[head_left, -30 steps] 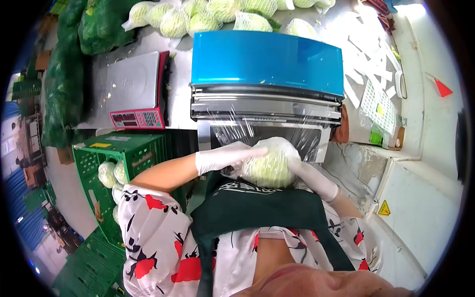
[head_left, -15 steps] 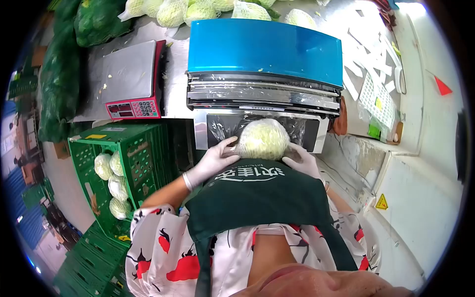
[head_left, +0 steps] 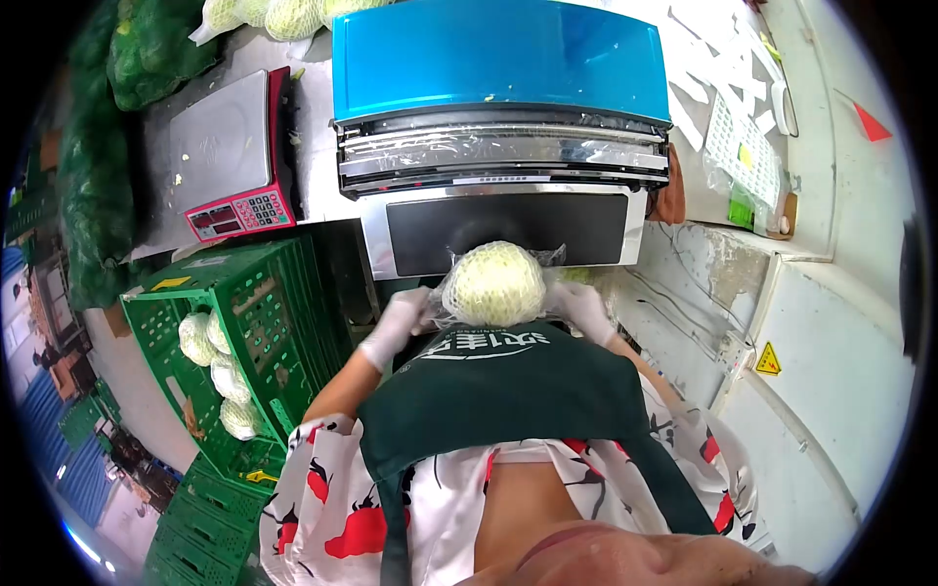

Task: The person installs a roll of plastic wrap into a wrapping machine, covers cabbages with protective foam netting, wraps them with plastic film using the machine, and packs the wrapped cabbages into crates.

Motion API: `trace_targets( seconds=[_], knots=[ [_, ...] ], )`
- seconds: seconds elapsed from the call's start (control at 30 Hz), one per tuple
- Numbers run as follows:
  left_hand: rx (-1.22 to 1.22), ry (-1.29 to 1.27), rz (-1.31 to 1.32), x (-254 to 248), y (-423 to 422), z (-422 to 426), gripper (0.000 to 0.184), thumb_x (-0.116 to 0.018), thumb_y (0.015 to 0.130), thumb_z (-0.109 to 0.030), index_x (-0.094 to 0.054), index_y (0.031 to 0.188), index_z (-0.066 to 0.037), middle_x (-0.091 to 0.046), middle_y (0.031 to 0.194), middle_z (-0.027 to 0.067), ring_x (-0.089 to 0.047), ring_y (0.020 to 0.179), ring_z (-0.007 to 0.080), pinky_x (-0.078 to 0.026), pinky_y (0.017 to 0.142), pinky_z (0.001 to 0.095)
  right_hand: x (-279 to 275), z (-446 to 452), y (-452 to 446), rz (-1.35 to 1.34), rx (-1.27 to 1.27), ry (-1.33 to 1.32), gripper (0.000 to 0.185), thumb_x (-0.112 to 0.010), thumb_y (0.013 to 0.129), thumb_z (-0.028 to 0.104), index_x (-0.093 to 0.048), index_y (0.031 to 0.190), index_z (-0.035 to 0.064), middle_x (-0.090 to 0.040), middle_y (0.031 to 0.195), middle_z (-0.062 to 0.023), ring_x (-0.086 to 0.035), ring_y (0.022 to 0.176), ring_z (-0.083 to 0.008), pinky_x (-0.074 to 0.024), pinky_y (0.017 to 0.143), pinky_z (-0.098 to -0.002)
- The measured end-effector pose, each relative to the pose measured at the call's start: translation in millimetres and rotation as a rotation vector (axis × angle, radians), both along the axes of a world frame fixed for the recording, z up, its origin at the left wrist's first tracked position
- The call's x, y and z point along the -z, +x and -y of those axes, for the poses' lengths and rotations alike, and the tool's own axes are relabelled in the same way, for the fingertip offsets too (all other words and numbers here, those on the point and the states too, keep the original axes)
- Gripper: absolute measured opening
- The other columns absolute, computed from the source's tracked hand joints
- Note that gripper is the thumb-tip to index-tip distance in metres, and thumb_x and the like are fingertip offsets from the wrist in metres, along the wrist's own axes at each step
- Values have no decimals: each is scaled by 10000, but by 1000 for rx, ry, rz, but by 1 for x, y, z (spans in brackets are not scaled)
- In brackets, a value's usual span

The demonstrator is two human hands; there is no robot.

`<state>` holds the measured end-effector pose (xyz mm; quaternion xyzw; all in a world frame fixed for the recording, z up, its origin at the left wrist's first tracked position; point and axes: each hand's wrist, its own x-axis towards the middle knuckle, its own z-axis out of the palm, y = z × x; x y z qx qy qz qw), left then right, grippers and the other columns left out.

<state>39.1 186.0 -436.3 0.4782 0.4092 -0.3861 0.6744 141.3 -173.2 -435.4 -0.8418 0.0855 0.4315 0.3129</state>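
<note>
A pale green cabbage (head_left: 494,283) in white foam netting sits between my gloved hands, close to the apron's front. Clear plastic film (head_left: 449,308) bunches at its sides. My left hand (head_left: 406,314) is closed on the film at the cabbage's left. On the opposite side, my right hand (head_left: 582,309) closes round the film, its fingertips partly hidden by plastic. Just beyond the cabbage is the dark plate (head_left: 508,225) of a blue-topped film wrapping machine (head_left: 498,59).
A red scale (head_left: 230,146) with a metal pan stands left of the machine. Below it, a green crate (head_left: 264,322) holds several netted cabbages (head_left: 225,376). More netted cabbages (head_left: 293,18) lie at the back. White strips (head_left: 723,59) and a white grid tray (head_left: 743,146) are at right.
The cabbage has come off the machine's plate toward my body. My hands have moved from resting around it to gripping the film at its sides. The camera view has shifted slightly.
</note>
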Motion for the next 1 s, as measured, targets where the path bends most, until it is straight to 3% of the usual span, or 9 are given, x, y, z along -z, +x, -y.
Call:
trace_targets(
  seconds=[0.07,0.13,0.27,0.47,0.57,0.6,0.67,0.8,1.0],
  knots=[
    [268,240,336,24,-1,42,255,-611,940,-265,-701,888,-33,-634,667,62,-587,530,186,-458,527,308,34,-31,0,-157,-158,82,395,-634,972,311,-637,1265,46,-726,1041,-168,-711,880,-195,-564,741,-332],
    [662,679,1429,36,15,48,170,-664,875,-209,-703,869,-43,-646,670,123,-613,543,244,-467,527,324,50,-60,-6,-168,-62,509,392,-628,976,289,-625,1279,41,-715,1081,-158,-700,922,-193,-558,780,-332],
    [965,775,1148,-12,45,33,247,-661,838,-244,-709,1026,-91,-688,768,117,-669,596,303,-558,572,403,-2,-100,9,-713,291,1194,388,-617,983,243,-602,1307,30,-693,1159,-139,-678,1007,-190,-544,857,-332],
    [-317,-8,772,-111,146,28,441,-689,915,-97,-624,1352,-89,-512,624,-93,-419,544,-1,-387,538,192,-88,-131,59,-916,296,1320,391,-600,993,175,-567,1349,15,-661,1277,-109,-645,1133,-186,-524,972,-331],
    [-25,-28,988,-122,159,48,610,-701,878,-44,-525,1457,-115,-628,899,-48,-540,767,32,-450,695,207,-93,-129,60,-722,120,1504,371,-574,1009,130,-560,1365,24,-616,1357,-95,-597,1222,-179,-470,1058,-333],
    [122,201,1287,-134,160,46,585,-637,948,-149,-451,1490,-31,-595,1260,79,-580,1099,154,-456,967,290,-101,-128,65,-560,29,1353,355,-566,1010,130,-575,1345,14,-626,1341,-97,-599,1219,-182,-471,1054,-331],
    [76,-515,877,-137,140,32,644,-563,987,-323,-393,1511,11,-465,1486,172,-464,1355,257,-340,1149,384,-124,-127,86,-246,-135,1039,330,-549,1011,130,-605,1306,-7,-646,1311,-101,-604,1214,-189,-472,1045,-327],
    [-323,-1000,612,-140,88,-6,761,-431,997,-499,-357,1497,70,-397,1524,271,-449,1392,311,-382,1149,483,-160,-105,191,512,-433,549,244,-623,948,221,-730,968,3,-739,994,-77,-688,912,-171,-542,830,-301],
    [-963,126,812,-107,-6,-114,708,-408,981,-514,-435,1457,9,-506,1450,214,-546,1286,353,-484,1069,505,-96,-114,468,915,-213,61,960,-809,711,595,-548,1315,-104,-654,1226,-275,-644,1158,-331,-507,973,-383]
  ],
)
